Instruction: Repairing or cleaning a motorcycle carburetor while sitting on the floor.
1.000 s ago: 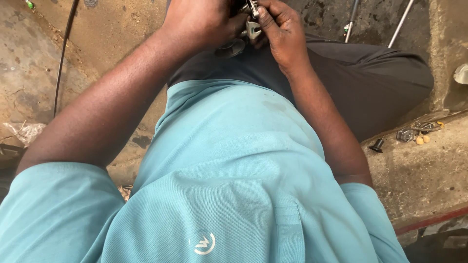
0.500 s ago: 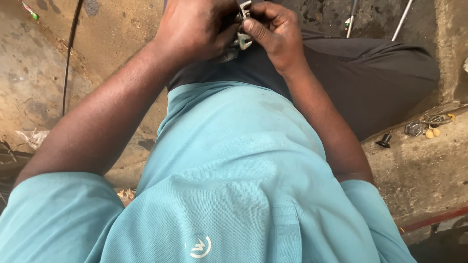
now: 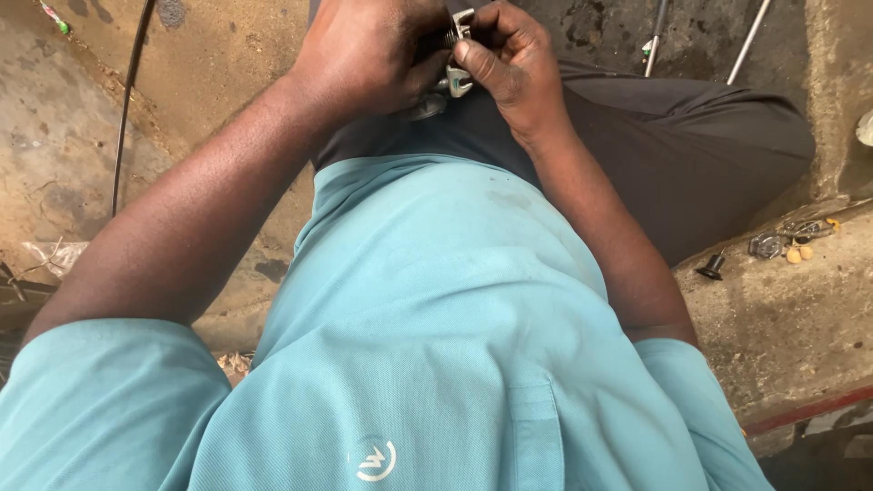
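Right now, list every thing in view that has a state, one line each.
Left hand: closed around the small silver metal part, gripping it.
Right hand: fingers pinched on the same part.
Small silver metal part: held up between both hands.
Black cable: lying slack on the concrete floor.

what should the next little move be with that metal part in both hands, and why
Probably a small turn by the right hand while the left hand holds firm: both pinch the small metal part over the lap, and the right thumb lies across its bracket, though most of the part is hidden.
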